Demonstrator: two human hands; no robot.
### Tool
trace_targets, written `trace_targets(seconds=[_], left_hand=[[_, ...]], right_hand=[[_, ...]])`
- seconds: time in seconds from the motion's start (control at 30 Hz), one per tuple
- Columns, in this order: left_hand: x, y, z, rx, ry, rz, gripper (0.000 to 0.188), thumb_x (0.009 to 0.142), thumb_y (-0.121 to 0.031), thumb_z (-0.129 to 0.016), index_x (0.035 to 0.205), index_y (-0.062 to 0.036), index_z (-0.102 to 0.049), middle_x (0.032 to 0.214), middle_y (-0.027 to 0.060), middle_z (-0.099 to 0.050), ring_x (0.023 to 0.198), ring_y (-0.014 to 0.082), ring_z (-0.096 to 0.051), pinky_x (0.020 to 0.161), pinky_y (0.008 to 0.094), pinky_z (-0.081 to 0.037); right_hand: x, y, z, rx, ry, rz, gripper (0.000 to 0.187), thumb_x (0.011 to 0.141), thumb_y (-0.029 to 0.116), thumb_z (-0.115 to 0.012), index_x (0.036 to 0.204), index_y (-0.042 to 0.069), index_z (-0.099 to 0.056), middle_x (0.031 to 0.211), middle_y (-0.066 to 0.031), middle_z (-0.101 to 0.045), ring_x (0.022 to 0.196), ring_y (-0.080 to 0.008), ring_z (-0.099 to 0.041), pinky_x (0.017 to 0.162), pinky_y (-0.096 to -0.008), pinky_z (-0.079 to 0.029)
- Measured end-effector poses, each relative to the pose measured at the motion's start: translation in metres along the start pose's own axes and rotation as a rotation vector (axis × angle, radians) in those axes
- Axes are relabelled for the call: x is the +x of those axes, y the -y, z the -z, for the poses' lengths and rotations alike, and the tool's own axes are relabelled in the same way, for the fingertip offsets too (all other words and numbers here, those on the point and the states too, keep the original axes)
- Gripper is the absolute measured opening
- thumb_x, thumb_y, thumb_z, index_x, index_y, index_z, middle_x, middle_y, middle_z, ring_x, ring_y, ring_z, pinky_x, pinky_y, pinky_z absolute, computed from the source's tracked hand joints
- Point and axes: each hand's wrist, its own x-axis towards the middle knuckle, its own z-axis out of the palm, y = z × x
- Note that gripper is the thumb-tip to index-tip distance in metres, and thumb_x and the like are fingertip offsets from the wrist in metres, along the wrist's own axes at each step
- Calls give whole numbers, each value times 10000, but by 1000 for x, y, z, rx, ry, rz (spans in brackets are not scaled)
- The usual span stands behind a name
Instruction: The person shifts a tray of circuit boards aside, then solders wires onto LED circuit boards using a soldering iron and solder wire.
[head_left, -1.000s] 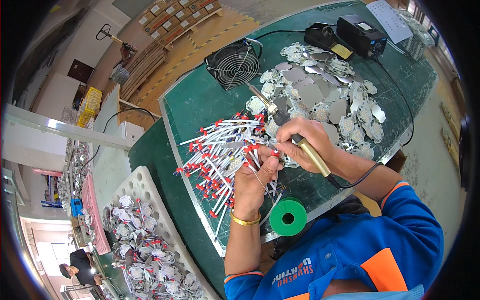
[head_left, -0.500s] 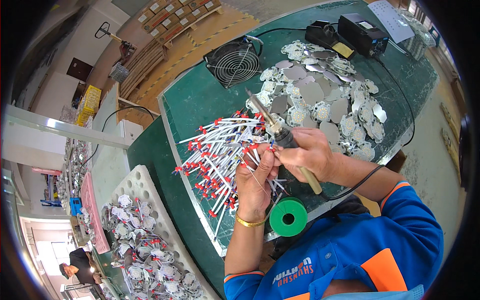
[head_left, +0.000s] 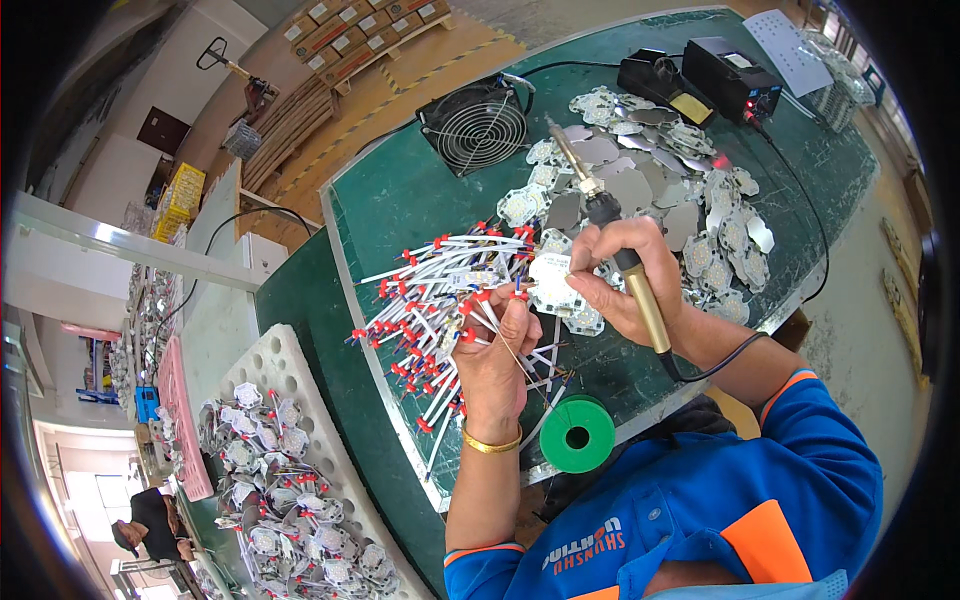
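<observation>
Clearly the right hand grips a yellow-handled soldering iron while the left hand pinches thin white wires.

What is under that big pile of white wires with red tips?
The white wires lie on the green table. The left hand rests on the near end of the pile, so whatever sits beneath the thick middle of it is covered.
</observation>
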Motion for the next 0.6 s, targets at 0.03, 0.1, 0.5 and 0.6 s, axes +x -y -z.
trace_targets(seconds=[0.03, 0.1, 0.5, 0.6], left_hand=[[0, 0, 1, 1, -1, 1, 230, 821, -136, -645, 1009, -22, -575, 800, 28, -602, 605, 79, -508, 520, 183, -377], [0, -1, 1, 58, 16, 2, 232, 815, -126, -649, 1008, -18, -580, 780, 19, -605, 600, 79, -516, 509, 180, -376], [-4, 9, -8, 93, -147, -97, 182, 793, -84, -654, 947, -37, -568, 746, 5, -571, 581, 71, -498, 478, 166, -343], [-5, 12, -8, 109, -139, -97, 220, 830, -92, -626, 1020, -14, -546, 788, 11, -575, 629, 59, -482, 545, 180, -392]], right_hand=[[2, 0, 1, 2, 37, -29, 351, 698, -53, -675, 927, 63, -435, 816, -68, -584, 621, -108, -538, 583, -242, -447], [6, -1, 4, -7, 62, -28, 326, 710, -50, -655, 924, 62, -436, 831, -66, -586, 617, -98, -517, 585, -236, -439], [2, 16, 2, -96, 164, -227, 347, 720, 24, -679, 953, 69, -426, 979, -108, -604, 656, -81, -525, 601, -238, -472], [-2, 14, -1, -85, 162, -300, 393, 707, 36, -704, 973, 69, -417, 1001, -113, -598, 661, -95, -539, 591, -253, -480]])
